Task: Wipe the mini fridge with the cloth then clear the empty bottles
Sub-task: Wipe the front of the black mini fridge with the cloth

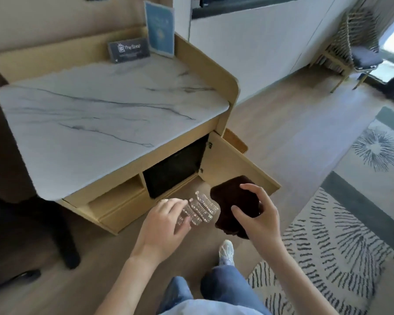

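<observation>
Low in the centre of the frame, the left hand [162, 223] is curling its fingers round a bunch of clear, ribbed, empty plastic bottles [199, 209]. Just right of it, the right hand [257, 214] is gripping a bunched dark brown cloth [232, 196]. Above them, the black mini fridge [175, 169] is sitting inside the open wooden cabinet. The bottles are probably very light, slick and easily crushed, so a hold across their ribbed middles is looking safest. The cloth is soft and limp.
</observation>
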Tool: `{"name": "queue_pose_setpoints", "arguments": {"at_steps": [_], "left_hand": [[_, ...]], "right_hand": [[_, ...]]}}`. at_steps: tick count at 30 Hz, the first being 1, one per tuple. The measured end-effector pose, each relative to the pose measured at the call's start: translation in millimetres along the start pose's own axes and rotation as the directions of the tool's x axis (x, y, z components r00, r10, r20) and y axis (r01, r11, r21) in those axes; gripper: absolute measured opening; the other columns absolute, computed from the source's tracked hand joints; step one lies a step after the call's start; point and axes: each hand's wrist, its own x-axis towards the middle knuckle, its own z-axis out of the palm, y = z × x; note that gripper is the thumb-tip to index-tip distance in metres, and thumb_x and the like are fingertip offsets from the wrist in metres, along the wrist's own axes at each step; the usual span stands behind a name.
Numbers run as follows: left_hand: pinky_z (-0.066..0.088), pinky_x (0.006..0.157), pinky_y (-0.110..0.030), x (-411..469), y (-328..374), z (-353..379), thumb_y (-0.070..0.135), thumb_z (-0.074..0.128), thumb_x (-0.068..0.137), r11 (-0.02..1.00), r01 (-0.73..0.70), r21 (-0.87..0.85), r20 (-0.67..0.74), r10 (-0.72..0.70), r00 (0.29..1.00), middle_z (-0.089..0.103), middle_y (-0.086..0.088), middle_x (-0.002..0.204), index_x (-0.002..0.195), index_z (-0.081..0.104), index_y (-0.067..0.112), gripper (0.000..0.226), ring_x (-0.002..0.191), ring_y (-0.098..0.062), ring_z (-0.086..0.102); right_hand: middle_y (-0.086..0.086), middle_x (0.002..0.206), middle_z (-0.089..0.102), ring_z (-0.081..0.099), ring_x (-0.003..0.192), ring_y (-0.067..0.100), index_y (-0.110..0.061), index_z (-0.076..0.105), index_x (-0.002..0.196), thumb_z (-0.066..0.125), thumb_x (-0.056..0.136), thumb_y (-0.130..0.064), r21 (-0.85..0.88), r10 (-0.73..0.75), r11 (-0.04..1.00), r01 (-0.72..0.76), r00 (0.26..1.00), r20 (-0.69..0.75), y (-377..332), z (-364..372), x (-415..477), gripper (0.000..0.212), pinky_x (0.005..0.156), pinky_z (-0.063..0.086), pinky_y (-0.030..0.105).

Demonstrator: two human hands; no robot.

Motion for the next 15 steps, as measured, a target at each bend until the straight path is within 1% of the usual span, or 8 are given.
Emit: {"name": "queue_pose_setpoints", "arguments": {"at_steps": [3,7,10,12,15], "left_hand": [[0.04,0.096,-0.019,9,-1,5,0.043,0.04,0.096,0.993,0.114,0.027,-0.074,-0.112,0.991,0.064,0.008,0.123,0.127,0.064,0.019,0.046,0.116,-0.008,0.057],[0.043,0.1,-0.025,28,6,18,0.039,0.045,0.097,0.959,0.282,0.025,-0.159,-0.275,0.948,0.063,0.006,0.127,0.13,0.062,0.015,0.044,0.121,-0.012,0.055],[0.047,0.101,-0.029,45,15,31,0.043,0.039,0.097,0.919,0.395,0.01,-0.211,-0.384,0.899,0.063,0.005,0.126,0.13,0.063,0.014,0.05,0.121,-0.013,0.056],[0.047,0.101,-0.028,57,18,40,0.044,0.038,0.097,0.892,0.452,0.016,-0.226,-0.437,0.87,0.063,0.006,0.127,0.131,0.063,0.015,0.051,0.122,-0.012,0.055],[0.047,0.1,-0.03,70,14,53,0.036,0.05,0.098,0.858,0.513,0.023,-0.236,-0.494,0.837,0.063,0.005,0.127,0.131,0.063,0.014,0.041,0.122,-0.014,0.056]], "right_hand": [[-0.008,0.117,0.063,0.062,0.11,0.02,-0.043,0.063,0.113,0.079,0.078,-0.002,-0.002,-0.039,0.999,0.039,0.991,0.127,6,14,44,0.056,0.085,0.059,0.05],[-0.006,0.113,0.065,0.062,0.107,0.017,-0.049,0.062,0.109,0.079,0.077,-0.002,-0.007,-0.107,0.993,0.114,0.948,0.301,15,25,100,0.059,0.087,0.058,0.049],[-0.006,0.115,0.065,0.062,0.108,0.015,-0.048,0.063,0.109,0.079,0.077,-0.001,0.008,-0.11,0.993,0.118,0.898,0.426,27,29,139,0.06,0.089,0.057,0.048],[-0.003,0.114,0.065,0.063,0.106,0.017,-0.048,0.064,0.109,0.079,0.076,0.0,0.012,-0.099,0.994,0.106,0.869,0.485,35,34,163,0.06,0.088,0.058,0.049],[0.002,0.114,0.065,0.064,0.103,0.02,-0.048,0.063,0.108,0.079,0.077,-0.001,0.011,-0.071,0.997,0.077,0.841,0.536,47,44,187,0.058,0.086,0.059,0.049]]}}
